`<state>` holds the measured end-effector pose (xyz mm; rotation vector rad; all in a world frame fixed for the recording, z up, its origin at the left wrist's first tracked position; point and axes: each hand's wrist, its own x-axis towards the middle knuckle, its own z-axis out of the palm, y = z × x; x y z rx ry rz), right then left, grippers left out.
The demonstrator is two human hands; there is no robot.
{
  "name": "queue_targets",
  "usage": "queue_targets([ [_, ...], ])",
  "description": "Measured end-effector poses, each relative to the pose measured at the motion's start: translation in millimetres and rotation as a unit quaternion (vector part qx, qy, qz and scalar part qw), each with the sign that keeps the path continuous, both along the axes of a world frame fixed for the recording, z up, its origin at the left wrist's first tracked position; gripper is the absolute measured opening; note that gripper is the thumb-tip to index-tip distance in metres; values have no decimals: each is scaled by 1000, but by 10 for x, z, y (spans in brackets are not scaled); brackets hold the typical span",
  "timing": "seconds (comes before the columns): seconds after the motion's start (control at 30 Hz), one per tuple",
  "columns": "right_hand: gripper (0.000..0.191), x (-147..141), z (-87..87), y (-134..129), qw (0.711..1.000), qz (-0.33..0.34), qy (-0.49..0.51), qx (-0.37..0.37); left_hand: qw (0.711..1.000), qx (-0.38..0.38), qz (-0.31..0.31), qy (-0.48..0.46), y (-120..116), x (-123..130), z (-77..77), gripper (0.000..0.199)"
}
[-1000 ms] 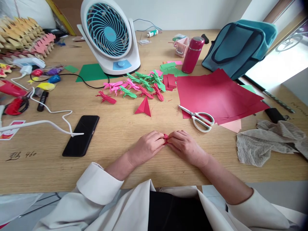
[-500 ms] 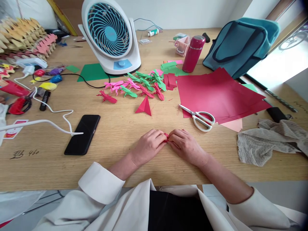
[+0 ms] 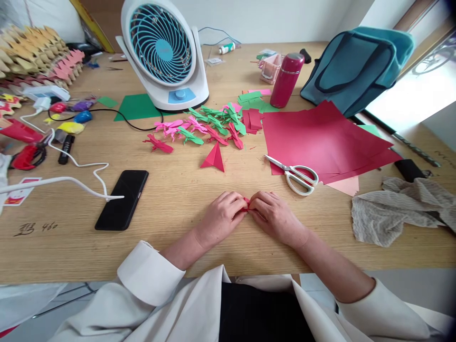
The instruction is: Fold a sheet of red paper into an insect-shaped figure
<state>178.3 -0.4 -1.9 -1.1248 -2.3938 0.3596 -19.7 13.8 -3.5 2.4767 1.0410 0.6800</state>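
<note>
Between my two hands is a small piece of folded red paper (image 3: 246, 204), mostly covered by my fingers. My left hand (image 3: 223, 213) pinches its left side, and my right hand (image 3: 276, 216) grips the right side, fingertips almost meeting. Both hands rest low over the wooden table. Beyond them a red folded paper triangle (image 3: 213, 157) stands on the table. Behind that lies a pile of small folded paper figures (image 3: 210, 124) in green, pink and red. White-handled scissors (image 3: 301, 178) lie to the right, partly on large red paper sheets (image 3: 320, 142).
A black phone (image 3: 122, 199) with a white cable (image 3: 71, 180) across it lies left. A white fan (image 3: 164, 52) stands at the back. Behind the red sheets are a red flask (image 3: 287, 80) and a blue bag (image 3: 356, 66). A crumpled grey cloth (image 3: 395, 213) lies right.
</note>
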Motion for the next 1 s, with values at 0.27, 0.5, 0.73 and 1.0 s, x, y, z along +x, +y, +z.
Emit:
queue_targets([
  [0.27,16,-3,-10,-6,1000,-5,5,-1,1000,-5,2,-20,-3,1,-13,7],
  [0.5,17,-7,-10,-7,1000,-8,13,-2,999,-15,9,-44,-17,2,-39,10],
  [0.73,16,-16,-20,-17,999,-17,27,-15,996,-49,17,-76,-10,4,-40,10],
  [1.0,18,-18,-11,-19,999,-17,36,-20,992,-88,30,-89,-6,23,2,15],
])
